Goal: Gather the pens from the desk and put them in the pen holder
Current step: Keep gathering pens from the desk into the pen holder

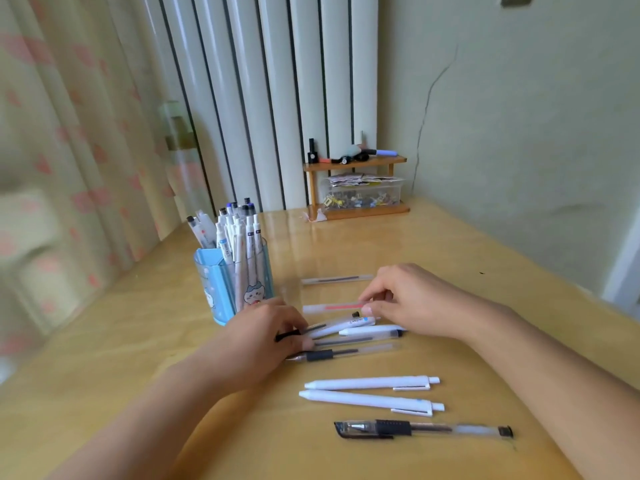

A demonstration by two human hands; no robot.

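Several pens lay loose on the wooden desk, most of them in a bunch between the hands and just right of the blue pen holder, which already stood crowded with upright pens. The left hand had its fingers curled narrow over the tips of that bunch, pressing or pinching them; whether it truly held them I could not tell. The right hand had thumb and forefinger closed onto the red-cored pen at its far end. 1 clear refill-like pen lay beyond, 2 white click pens and 1 capped gel pen nearer the camera. These looked light, stiff and smooth, apt to roll on the glossy top. Pinching mid-barrel, or at a rubber grip, would probably hold best.
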